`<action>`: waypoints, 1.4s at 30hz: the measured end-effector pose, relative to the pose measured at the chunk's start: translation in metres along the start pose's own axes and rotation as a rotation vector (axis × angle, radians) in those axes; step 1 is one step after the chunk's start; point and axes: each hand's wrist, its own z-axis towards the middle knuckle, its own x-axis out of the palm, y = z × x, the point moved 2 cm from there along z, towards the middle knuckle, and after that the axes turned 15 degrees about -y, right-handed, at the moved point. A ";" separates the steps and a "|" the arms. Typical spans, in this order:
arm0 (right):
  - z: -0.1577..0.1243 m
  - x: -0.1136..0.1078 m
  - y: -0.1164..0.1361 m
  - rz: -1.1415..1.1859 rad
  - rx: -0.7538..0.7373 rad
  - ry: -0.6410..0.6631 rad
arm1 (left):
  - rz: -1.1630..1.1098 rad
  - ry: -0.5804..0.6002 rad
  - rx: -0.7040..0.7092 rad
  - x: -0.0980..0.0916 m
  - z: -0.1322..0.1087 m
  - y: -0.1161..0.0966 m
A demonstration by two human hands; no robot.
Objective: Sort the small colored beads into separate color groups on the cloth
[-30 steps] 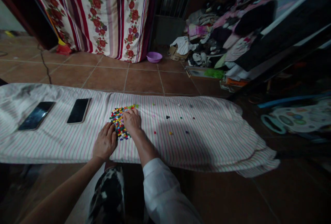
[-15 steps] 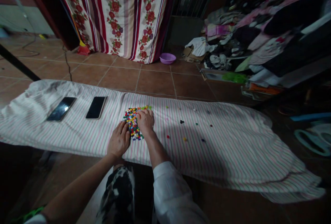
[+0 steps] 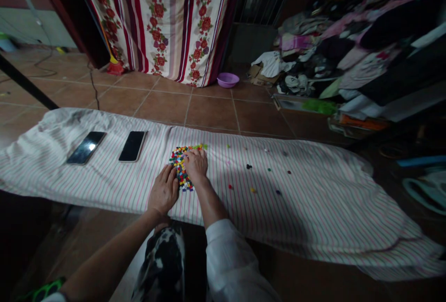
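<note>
A dense patch of small coloured blocks (image 3: pixel 179 158) lies on the striped cloth (image 3: pixel 313 218). Along its lower left edge my left hand (image 3: pixel 163 190) rests flat, fingers stretched out and touching the nearest blocks. My right hand (image 3: pixel 196 165) bends over the right side of the patch with fingers drawn together, their tips down among the blocks; whatever they pinch is hidden. Farther right, single blocks or tiny clusters sit spaced apart by colour, among them a red block (image 3: pixel 230 187), yellow blocks (image 3: pixel 252 190), a dark blue block (image 3: pixel 278 192) and black blocks (image 3: pixel 248 166).
Two phones, a left phone (image 3: pixel 86 147) and a right phone (image 3: pixel 132 146), lie on the cloth left of the blocks. Beyond it on the tiled floor stand a purple basin (image 3: pixel 227 80) and a red broom (image 3: pixel 114 68). Clothes (image 3: pixel 334 55) are heaped at back right.
The whole view has shifted slightly, so everything appears a little farther right. My right hand has barely moved over the blocks, and my left hand stays beside them.
</note>
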 end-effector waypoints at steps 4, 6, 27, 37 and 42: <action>0.000 -0.003 0.004 -0.050 0.028 0.007 | -0.007 -0.026 0.027 0.001 -0.001 0.000; 0.000 -0.004 0.006 -0.062 0.028 0.007 | -0.009 -0.039 0.041 0.001 -0.001 0.001; -0.001 -0.010 -0.007 -0.012 -0.079 0.058 | 0.024 -0.048 0.083 0.002 0.000 0.003; 0.001 -0.008 0.001 -0.059 -0.067 0.133 | 0.023 -0.018 0.045 0.002 -0.001 0.001; 0.001 -0.006 0.001 -0.041 -0.069 0.131 | 0.009 -0.031 0.033 0.003 -0.003 0.002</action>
